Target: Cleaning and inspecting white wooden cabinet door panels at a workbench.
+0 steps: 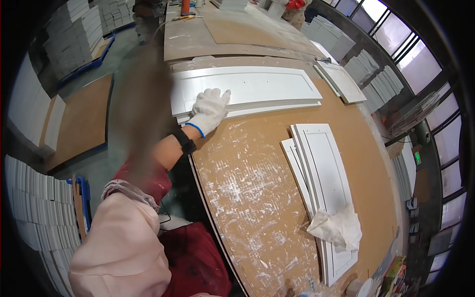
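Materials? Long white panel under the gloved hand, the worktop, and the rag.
Long white panel: likely painted wood board, smooth satin white, routed frame edge. Worktop: looks like brown fibreboard, matte, smeared with white. Rag: crumpled white cloth. Left hand: white knit glove, blue cuff.

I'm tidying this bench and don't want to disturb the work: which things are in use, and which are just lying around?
In use:
- left hand, gloved, flat on the long white panel
- the stacked panels under it

Lying about:
- white rag on the narrow panel stack
- small panels at the bench's far edge
- tape roll
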A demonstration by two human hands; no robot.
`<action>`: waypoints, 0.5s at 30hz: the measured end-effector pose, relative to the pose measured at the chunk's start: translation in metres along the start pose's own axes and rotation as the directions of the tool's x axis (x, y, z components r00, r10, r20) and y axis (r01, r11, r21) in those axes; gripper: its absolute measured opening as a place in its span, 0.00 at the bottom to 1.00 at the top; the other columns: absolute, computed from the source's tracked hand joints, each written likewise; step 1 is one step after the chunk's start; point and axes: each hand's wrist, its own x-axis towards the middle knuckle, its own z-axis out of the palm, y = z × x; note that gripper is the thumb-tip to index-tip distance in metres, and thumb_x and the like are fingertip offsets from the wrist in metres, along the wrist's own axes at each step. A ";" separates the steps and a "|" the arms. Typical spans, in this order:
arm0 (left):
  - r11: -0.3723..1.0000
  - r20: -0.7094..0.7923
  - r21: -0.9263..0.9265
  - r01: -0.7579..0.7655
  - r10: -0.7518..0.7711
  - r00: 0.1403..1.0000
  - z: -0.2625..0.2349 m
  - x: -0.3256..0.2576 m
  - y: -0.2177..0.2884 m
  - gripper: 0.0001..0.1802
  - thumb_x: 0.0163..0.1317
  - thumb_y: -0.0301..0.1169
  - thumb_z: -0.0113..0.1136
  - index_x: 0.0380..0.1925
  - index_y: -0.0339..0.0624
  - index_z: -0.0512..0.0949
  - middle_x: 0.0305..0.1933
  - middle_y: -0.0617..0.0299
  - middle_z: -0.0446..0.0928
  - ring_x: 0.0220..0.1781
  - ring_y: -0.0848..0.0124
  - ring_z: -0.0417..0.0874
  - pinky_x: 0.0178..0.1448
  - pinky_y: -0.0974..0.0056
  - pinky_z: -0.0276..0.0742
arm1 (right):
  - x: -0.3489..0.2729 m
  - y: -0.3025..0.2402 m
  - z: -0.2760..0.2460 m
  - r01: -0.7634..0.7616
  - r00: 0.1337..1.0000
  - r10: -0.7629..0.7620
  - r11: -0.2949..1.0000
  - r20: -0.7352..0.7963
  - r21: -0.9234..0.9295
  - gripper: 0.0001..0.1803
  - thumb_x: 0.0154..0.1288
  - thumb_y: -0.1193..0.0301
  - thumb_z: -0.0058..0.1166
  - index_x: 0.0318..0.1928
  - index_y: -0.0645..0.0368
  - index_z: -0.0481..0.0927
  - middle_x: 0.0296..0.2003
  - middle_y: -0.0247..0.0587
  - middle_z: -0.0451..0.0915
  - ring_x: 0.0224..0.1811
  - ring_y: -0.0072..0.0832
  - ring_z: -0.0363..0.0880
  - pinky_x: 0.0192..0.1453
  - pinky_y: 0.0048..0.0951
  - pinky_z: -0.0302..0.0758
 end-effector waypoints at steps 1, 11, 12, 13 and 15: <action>1.000 -0.003 0.010 -0.011 0.011 1.000 0.000 0.003 -0.001 0.27 0.56 0.39 0.64 0.57 0.47 0.74 0.40 0.55 0.75 0.43 0.59 0.77 0.44 0.55 0.76 | -0.003 0.003 0.002 0.060 0.997 -0.058 0.998 -0.049 0.032 0.10 0.64 0.79 0.42 0.39 0.65 0.77 0.38 0.37 0.75 0.43 0.25 0.71 0.54 0.25 0.68; 1.000 0.042 -0.002 0.012 -0.012 0.999 -0.005 0.004 -0.002 0.28 0.55 0.40 0.65 0.57 0.49 0.74 0.42 0.54 0.75 0.45 0.58 0.78 0.44 0.56 0.78 | -0.013 0.007 -0.005 -0.149 0.988 0.154 0.983 -0.034 0.106 0.09 0.67 0.77 0.44 0.44 0.63 0.77 0.36 0.37 0.75 0.39 0.23 0.71 0.46 0.24 0.71; 1.000 0.043 -0.004 0.011 -0.011 0.999 -0.005 0.005 0.000 0.28 0.55 0.40 0.65 0.57 0.49 0.74 0.42 0.54 0.75 0.45 0.58 0.78 0.44 0.56 0.78 | -0.011 0.003 -0.005 -0.149 0.989 0.149 0.988 0.006 0.050 0.09 0.67 0.77 0.45 0.44 0.63 0.77 0.37 0.37 0.75 0.39 0.23 0.71 0.45 0.24 0.72; 0.999 0.080 -0.011 0.037 -0.036 0.996 -0.006 0.006 0.002 0.28 0.54 0.40 0.65 0.56 0.50 0.74 0.42 0.54 0.75 0.45 0.58 0.78 0.44 0.56 0.78 | -0.011 0.000 -0.004 -0.147 0.988 0.147 0.989 0.046 -0.005 0.09 0.68 0.76 0.45 0.45 0.63 0.77 0.37 0.37 0.75 0.39 0.23 0.71 0.45 0.24 0.72; 0.999 0.120 -0.029 0.044 -0.040 0.992 -0.006 0.010 0.009 0.27 0.54 0.40 0.65 0.56 0.50 0.75 0.42 0.54 0.75 0.45 0.58 0.78 0.44 0.56 0.78 | -0.009 -0.013 0.011 -0.146 0.986 0.146 0.989 -0.079 0.008 0.09 0.69 0.73 0.47 0.45 0.63 0.77 0.37 0.38 0.75 0.38 0.23 0.71 0.48 0.27 0.73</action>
